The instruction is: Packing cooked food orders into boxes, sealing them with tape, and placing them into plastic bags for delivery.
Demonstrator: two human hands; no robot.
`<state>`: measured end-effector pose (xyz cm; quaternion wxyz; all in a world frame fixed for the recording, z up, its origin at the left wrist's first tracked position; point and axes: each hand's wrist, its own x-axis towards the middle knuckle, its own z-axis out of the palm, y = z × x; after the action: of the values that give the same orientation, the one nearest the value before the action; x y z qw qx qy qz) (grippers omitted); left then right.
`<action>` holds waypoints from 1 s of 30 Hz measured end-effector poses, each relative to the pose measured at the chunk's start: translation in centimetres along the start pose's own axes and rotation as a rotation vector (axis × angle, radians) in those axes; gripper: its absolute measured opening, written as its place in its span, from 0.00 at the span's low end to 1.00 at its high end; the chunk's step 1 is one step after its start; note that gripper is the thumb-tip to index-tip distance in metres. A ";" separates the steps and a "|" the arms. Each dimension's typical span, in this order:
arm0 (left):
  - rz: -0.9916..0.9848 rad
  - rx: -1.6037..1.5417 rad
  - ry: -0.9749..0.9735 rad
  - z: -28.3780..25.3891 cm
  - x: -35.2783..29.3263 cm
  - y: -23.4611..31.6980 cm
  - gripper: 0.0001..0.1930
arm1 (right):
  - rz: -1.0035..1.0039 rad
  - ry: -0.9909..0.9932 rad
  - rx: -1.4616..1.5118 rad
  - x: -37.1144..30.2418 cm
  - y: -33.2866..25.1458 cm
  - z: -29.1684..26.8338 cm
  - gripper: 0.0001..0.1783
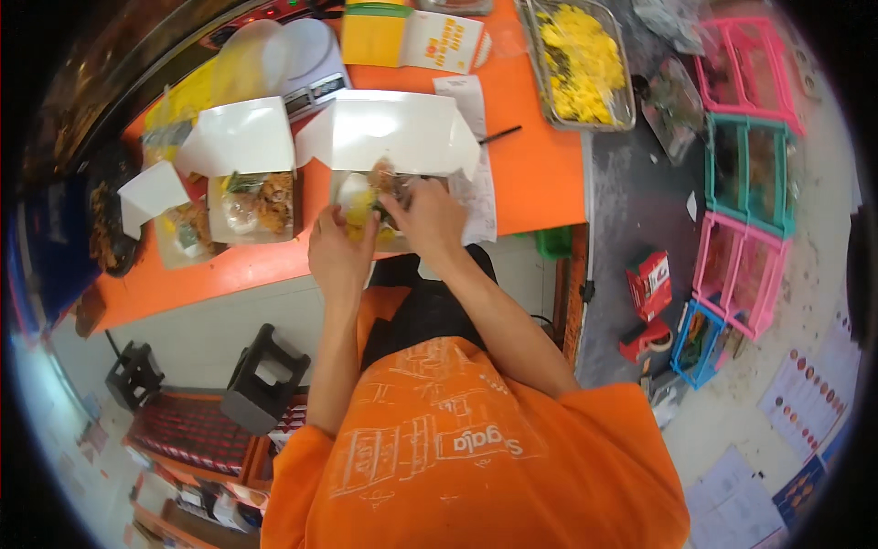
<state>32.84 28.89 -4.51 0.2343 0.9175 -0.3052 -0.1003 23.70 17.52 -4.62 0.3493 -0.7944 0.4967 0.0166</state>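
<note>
In front of me on the orange table stands an open white food box point(393, 128) with its lid folded back. Inside it are a white mound point(352, 189), yellow food and a brown fried piece point(384, 174). My left hand point(340, 252) reaches into its near left part, fingers closed at the tips. My right hand point(430, 220) bends over the box's right side, fingers curled in a pinch. A small dark green piece point(379, 209) shows between both hands' fingertips; which hand grips it, I cannot tell. To the left, another open box point(240, 137) holds fried chicken point(275, 201) and a plastic-wrapped portion.
A smaller open box point(154, 195) and a black tray of fried pieces point(112, 215) lie far left. Behind are a kitchen scale point(315, 78) and a yellow carton point(375, 37). Rightward are a receipt point(480, 206), a pen point(501, 134), a yellow-food tray point(629, 110) and coloured baskets point(748, 169).
</note>
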 end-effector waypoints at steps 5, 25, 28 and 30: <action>-0.071 -0.137 -0.244 0.6 1.6 0.0 0.07 | -0.457 0.424 0.347 -0.3 -1.9 1.0 0.08; -0.090 0.015 -0.328 -0.2 0.0 -3.1 0.17 | 0.010 0.118 0.259 -5.3 4.2 -3.3 0.22; -0.023 -0.017 -0.285 -0.2 -1.6 -4.1 0.14 | -0.019 0.164 0.557 -4.8 6.7 0.8 0.23; -0.056 -0.010 -0.337 -0.8 -3.2 -4.9 0.15 | -0.017 0.049 0.440 -4.8 7.6 1.4 0.22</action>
<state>33.06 34.61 -6.14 0.1814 0.8947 -0.3141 -0.2605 15.59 20.05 -7.97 0.5023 -0.7031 0.4901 -0.1145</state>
